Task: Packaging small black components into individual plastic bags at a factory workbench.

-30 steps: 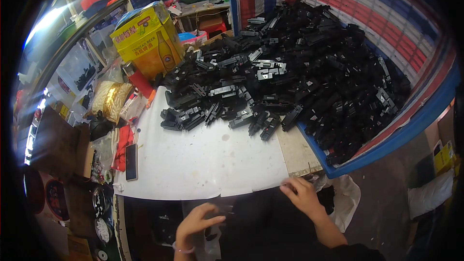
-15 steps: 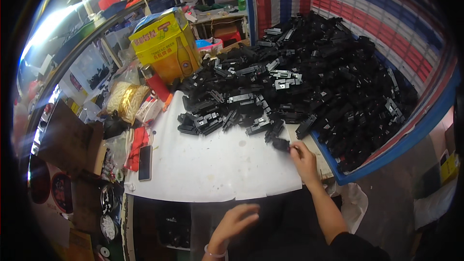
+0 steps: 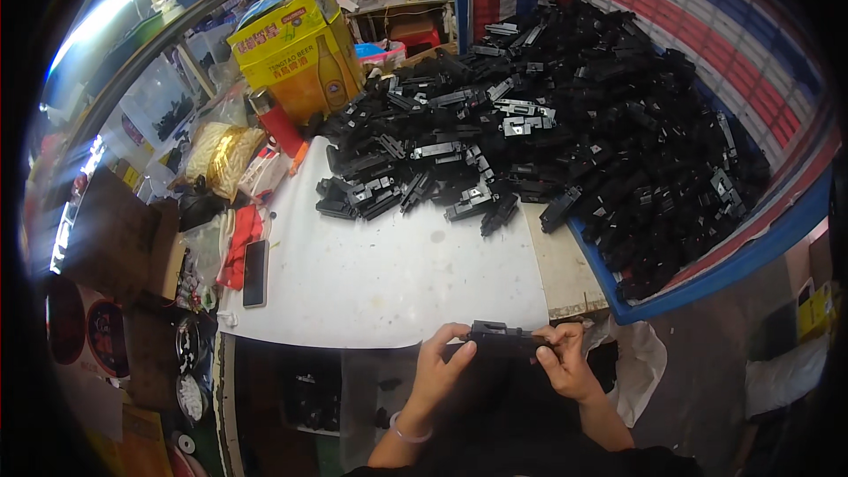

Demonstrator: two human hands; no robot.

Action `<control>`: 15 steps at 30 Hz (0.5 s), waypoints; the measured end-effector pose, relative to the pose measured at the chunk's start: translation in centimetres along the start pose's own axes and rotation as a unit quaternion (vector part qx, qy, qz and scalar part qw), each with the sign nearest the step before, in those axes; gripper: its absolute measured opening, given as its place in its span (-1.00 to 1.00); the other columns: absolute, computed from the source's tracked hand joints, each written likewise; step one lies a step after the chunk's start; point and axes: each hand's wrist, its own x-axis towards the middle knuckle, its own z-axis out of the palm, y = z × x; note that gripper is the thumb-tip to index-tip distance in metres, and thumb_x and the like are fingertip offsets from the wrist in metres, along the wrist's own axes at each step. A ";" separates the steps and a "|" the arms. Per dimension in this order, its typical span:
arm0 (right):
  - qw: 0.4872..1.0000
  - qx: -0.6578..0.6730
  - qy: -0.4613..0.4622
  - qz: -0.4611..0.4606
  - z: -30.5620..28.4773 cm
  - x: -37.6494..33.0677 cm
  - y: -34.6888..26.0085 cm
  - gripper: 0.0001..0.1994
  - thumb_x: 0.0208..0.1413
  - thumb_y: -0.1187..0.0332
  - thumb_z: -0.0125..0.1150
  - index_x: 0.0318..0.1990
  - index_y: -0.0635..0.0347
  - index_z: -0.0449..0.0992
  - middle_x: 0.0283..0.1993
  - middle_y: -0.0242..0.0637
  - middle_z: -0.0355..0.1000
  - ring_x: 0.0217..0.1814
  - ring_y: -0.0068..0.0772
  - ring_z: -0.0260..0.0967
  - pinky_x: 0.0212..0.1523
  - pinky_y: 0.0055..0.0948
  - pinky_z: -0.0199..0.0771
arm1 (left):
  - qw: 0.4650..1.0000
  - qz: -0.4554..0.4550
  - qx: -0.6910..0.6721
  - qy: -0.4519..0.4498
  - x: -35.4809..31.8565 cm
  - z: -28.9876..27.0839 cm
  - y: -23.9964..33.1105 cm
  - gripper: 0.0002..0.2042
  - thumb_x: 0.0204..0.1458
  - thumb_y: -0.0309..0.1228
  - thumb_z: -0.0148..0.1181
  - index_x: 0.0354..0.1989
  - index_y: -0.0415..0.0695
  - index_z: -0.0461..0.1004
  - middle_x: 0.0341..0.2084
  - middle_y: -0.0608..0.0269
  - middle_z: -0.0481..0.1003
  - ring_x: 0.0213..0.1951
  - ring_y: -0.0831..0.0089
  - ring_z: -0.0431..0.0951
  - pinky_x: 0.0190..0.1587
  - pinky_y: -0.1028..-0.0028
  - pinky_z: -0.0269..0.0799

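Observation:
A black oblong plastic part [image 3: 503,334] is held level between both hands, just off the front edge of the white-covered table. My left hand [image 3: 444,360] pinches its left end between thumb and fingers, and a pale bracelet circles that wrist. At the other end, my right hand [image 3: 565,359] grips it with thumb below and fingers on top. Beyond, a big heap of similar black parts [image 3: 583,141] covers the back and right; some show grey metal plates. Its nearest pieces lie on the white sheet [image 3: 389,278]. The held part's underside is dark and hard to make out.
A blue-rimmed bin edge [image 3: 671,296] bounds the heap on the right. Along the left lie a phone [image 3: 255,273], a red cloth [image 3: 240,247], a red bottle [image 3: 276,124] and a yellow carton [image 3: 300,57]. A white sack [image 3: 638,371] hangs below the table's right corner.
My right hand has drawn the black part from the table's right side toward me. My left hand has risen from below the edge and taken its other end.

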 end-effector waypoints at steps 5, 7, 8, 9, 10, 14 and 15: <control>1.000 0.005 0.008 0.026 0.8 0.2 -0.8 -0.72 0.18 0.48 -0.04 -0.06 0.11 0.01 -0.05 -0.19 0.21 -0.10 -0.50 0.23 -0.07 -0.50 0.30 | 1.000 0.013 -0.001 0.013 -0.5 -0.1 -0.3 -0.67 0.05 -0.20 0.15 -0.21 -0.26 0.43 -0.34 0.30 0.47 -0.27 0.61 0.40 -0.16 0.59 0.30; 0.999 0.003 0.015 0.030 1.1 0.3 -1.1 -0.73 0.18 0.48 -0.04 -0.05 0.12 0.03 -0.06 -0.22 0.20 -0.08 -0.51 0.22 -0.02 -0.51 0.26 | 1.000 -0.003 -0.014 0.014 -0.6 0.0 -0.1 -0.67 0.05 -0.19 0.15 -0.23 -0.26 0.43 -0.36 0.33 0.47 -0.29 0.62 0.40 -0.18 0.61 0.29; 0.999 -0.016 0.037 0.026 1.2 0.4 -1.3 -0.72 0.18 0.45 -0.01 -0.03 0.16 0.06 -0.05 -0.20 0.21 -0.08 -0.49 0.24 -0.03 -0.48 0.28 | 1.000 0.002 -0.009 0.015 -0.6 0.2 0.2 -0.68 0.05 -0.20 0.15 -0.24 -0.25 0.43 -0.37 0.34 0.47 -0.31 0.63 0.39 -0.20 0.61 0.28; 0.997 -0.035 0.059 0.023 1.3 0.4 -1.4 -0.70 0.18 0.42 0.02 -0.02 0.20 0.08 -0.04 -0.19 0.22 -0.09 -0.48 0.26 -0.03 -0.46 0.29 | 1.000 0.006 -0.004 0.015 -0.6 0.4 0.3 -0.69 0.05 -0.20 0.15 -0.26 -0.25 0.43 -0.39 0.36 0.47 -0.32 0.64 0.38 -0.22 0.62 0.28; 0.997 -0.035 0.060 0.023 1.5 0.5 -1.5 -0.70 0.18 0.42 0.02 -0.02 0.20 0.08 -0.04 -0.19 0.22 -0.09 -0.48 0.26 -0.03 -0.46 0.29 | 1.000 0.005 -0.004 0.015 -0.7 0.6 0.0 -0.69 0.05 -0.20 0.15 -0.26 -0.25 0.43 -0.39 0.36 0.47 -0.32 0.64 0.38 -0.22 0.62 0.28; 0.992 -0.010 0.114 0.053 1.9 0.4 -1.6 -0.74 0.16 0.41 0.06 -0.08 0.18 0.16 -0.15 -0.32 0.23 -0.09 -0.57 0.21 -0.04 -0.58 0.21 | 1.000 0.006 0.002 0.010 -0.9 0.8 -0.6 -0.76 0.04 -0.32 0.18 -0.28 -0.28 0.44 -0.39 0.29 0.51 -0.27 0.57 0.43 -0.13 0.54 0.32; 0.992 0.001 0.115 0.045 1.8 0.3 -1.5 -0.75 0.16 0.40 0.07 -0.09 0.19 0.16 -0.17 -0.33 0.23 -0.11 -0.59 0.20 -0.06 -0.60 0.21 | 1.000 0.008 0.006 0.010 -0.9 0.9 -0.6 -0.76 0.03 -0.32 0.18 -0.29 -0.28 0.44 -0.40 0.28 0.51 -0.27 0.56 0.43 -0.13 0.53 0.32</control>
